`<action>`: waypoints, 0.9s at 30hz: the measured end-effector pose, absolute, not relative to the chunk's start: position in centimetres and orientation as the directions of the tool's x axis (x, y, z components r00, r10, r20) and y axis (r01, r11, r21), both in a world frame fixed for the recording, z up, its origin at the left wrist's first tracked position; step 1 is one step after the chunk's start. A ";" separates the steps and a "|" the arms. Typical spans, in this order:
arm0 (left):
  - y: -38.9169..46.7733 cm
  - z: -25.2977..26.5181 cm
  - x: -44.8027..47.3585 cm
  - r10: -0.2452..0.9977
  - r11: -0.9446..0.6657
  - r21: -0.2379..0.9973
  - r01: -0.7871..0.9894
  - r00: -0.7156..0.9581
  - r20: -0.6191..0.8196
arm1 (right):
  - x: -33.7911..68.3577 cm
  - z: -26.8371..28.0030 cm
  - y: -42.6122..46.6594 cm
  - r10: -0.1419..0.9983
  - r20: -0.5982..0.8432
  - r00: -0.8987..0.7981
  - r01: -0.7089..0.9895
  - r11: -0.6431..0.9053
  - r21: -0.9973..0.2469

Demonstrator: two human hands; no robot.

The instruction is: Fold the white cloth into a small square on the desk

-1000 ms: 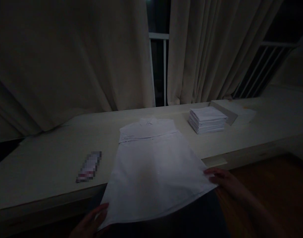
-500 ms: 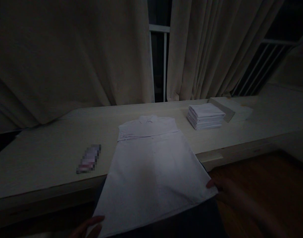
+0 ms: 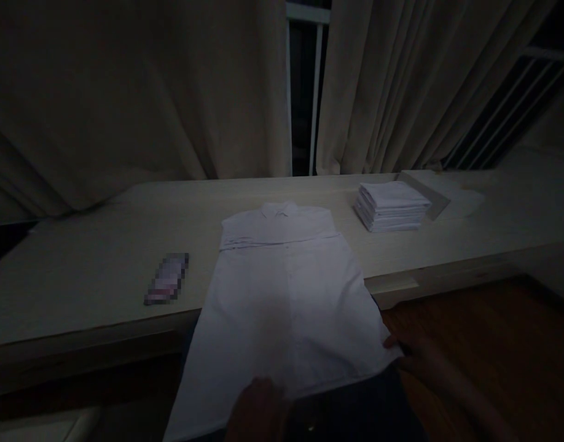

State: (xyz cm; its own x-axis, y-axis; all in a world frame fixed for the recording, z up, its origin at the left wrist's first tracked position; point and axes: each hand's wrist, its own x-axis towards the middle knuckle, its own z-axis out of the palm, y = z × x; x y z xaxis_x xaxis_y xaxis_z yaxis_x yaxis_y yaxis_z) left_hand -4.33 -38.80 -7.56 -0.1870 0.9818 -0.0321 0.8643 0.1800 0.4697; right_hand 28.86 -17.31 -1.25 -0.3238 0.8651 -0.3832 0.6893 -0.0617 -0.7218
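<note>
The white shirt (image 3: 282, 301) lies front side up, its collar end flat on the counter (image 3: 88, 264) and its lower body reaching past the counter's front edge over dark clothing (image 3: 356, 411); a band of layered creases crosses the shirt's chest, likely sleeves laid inward, though the dimness keeps me from being sure; below that band the body is spread out long, not yet doubled, so I judge the shirt only partly folded, with its length left to bring in.

At the shirt's right hem corner, the right hand (image 3: 413, 350) has its fingers pinched on the cloth; at the middle of the shirt's hem is the left hand (image 3: 258, 408), too dark and blurred to tell whether its fingers grasp the fabric or merely rest against it; the shirt's left hem corner hangs free of both.

Right of the shirt's collar end, a stack of folded white cloth (image 3: 392, 207) sits neatly squared, evidently finished; farther right of the shirt is a pale box-like thing (image 3: 464, 199); left of the shirt lies a flat pixelated item (image 3: 168, 279); beyond the shirt's collar hang curtains (image 3: 378, 92).
</note>
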 end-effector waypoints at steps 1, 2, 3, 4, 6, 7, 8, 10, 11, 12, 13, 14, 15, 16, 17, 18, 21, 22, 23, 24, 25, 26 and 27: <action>-37.3 -7.9 -2.5 0.988 0.153 0.390 0.908 -0.137 -0.069 | 28.8 -1.1 -17.4 0.869 -0.377 -0.320 0.680 -0.066 -0.730; -35.9 -8.2 -1.0 0.989 0.128 0.327 0.936 -0.099 -0.106 | 28.7 -1.0 -17.5 0.870 -0.370 -0.325 0.668 -0.066 -0.741; -34.7 -8.5 0.2 0.988 0.101 0.281 0.954 -0.063 -0.143 | 28.8 -0.9 -17.6 0.870 -0.363 -0.334 0.654 -0.063 -0.754; -33.8 -8.8 0.9 0.985 0.083 0.249 0.965 -0.041 -0.169 | 28.8 -0.9 -17.7 0.868 -0.358 -0.344 0.640 -0.062 -0.766; -32.8 -9.5 1.5 0.981 0.045 0.217 0.975 -0.002 -0.194 | 28.9 -0.9 -17.9 0.865 -0.358 -0.352 0.624 -0.068 -0.778; -32.6 -9.9 1.5 0.981 0.028 0.209 0.978 0.013 -0.193 | 29.0 -1.0 -18.0 0.868 -0.357 -0.346 0.621 -0.073 -0.780; -32.6 -10.3 1.4 0.983 0.010 0.204 0.979 0.029 -0.184 | 29.0 -1.1 -18.1 0.872 -0.354 -0.338 0.621 -0.076 -0.780; -32.8 -11.1 1.0 0.982 -0.039 0.192 0.981 0.073 -0.174 | 29.0 -1.2 -18.2 0.879 -0.347 -0.327 0.621 -0.077 -0.780; -32.9 -11.3 0.8 0.981 -0.063 0.183 0.981 0.095 -0.171 | 28.9 -1.2 -18.2 0.882 -0.342 -0.325 0.620 -0.074 -0.781; -33.0 -11.4 0.5 0.979 -0.084 0.172 0.982 0.113 -0.168 | 28.9 -1.1 -18.2 0.883 -0.338 -0.327 0.619 -0.070 -0.782; -33.1 -11.4 0.2 0.978 -0.099 0.159 0.982 0.125 -0.166 | 28.8 -1.1 -18.2 0.883 -0.335 -0.328 0.619 -0.066 -0.783; -33.3 -11.4 -0.1 0.978 -0.108 0.147 0.983 0.132 -0.164 | 28.8 -1.0 -18.2 0.884 -0.333 -0.329 0.620 -0.064 -0.782; -33.4 -11.3 -0.5 0.978 -0.114 0.140 0.984 0.136 -0.160 | 28.7 -1.0 -18.2 0.883 -0.333 -0.329 0.623 -0.062 -0.780; -33.6 -11.3 -0.9 0.978 -0.120 0.140 0.983 0.141 -0.152 | 28.7 -1.0 -18.3 0.882 -0.335 -0.331 0.626 -0.061 -0.778; -33.9 -11.3 -1.2 0.978 -0.130 0.143 0.981 0.150 -0.145 | 28.7 -1.1 -18.3 0.879 -0.337 -0.337 0.627 -0.057 -0.777; -34.2 -11.5 -1.6 0.977 -0.137 0.147 0.980 0.158 -0.141 | 28.7 -1.3 -18.4 0.873 -0.338 -0.352 0.624 -0.050 -0.780; -34.9 -12.3 -2.2 0.971 -0.142 0.147 0.979 0.167 -0.170 | 28.7 -2.3 -18.8 0.830 -0.365 -0.423 0.603 -0.043 -0.797; -35.1 -12.6 -2.3 0.969 -0.136 0.142 0.981 0.161 -0.186 | 28.8 -2.7 -18.9 0.812 -0.382 -0.441 0.600 -0.050 -0.798; -35.2 -13.0 -2.3 0.967 -0.129 0.136 0.982 0.155 -0.201 | 28.9 -3.1 -19.0 0.799 -0.394 -0.453 0.600 -0.053 -0.798; -35.2 -13.2 -2.3 0.967 -0.124 0.132 0.983 0.150 -0.205 | 29.0 -3.4 -19.1 0.796 -0.388 -0.464 0.602 -0.038 -0.797; -35.2 -13.5 -2.2 0.969 -0.125 0.132 0.983 0.150 -0.198 | 29.1 -3.6 -19.3 0.804 -0.359 -0.475 0.608 0.004 -0.794; -35.2 -13.7 -2.2 0.971 -0.128 0.135 0.983 0.152 -0.183 | 29.1 -3.8 -19.5 0.819 -0.307 -0.485 0.623 0.078 -0.778; -35.2 -13.9 -2.2 0.974 -0.131 0.139 0.982 0.154 -0.168 | 29.1 -3.8 -19.7 0.839 -0.233 -0.492 0.650 0.175 -0.740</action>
State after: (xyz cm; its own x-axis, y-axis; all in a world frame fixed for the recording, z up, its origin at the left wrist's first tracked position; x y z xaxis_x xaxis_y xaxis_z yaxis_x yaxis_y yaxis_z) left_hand -2.25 -35.24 -13.93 0.1540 0.9736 -0.1684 0.9815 -0.1311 0.1392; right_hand 29.15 -19.72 -3.85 -0.4918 0.8389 -0.2332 0.6498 0.1753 -0.7396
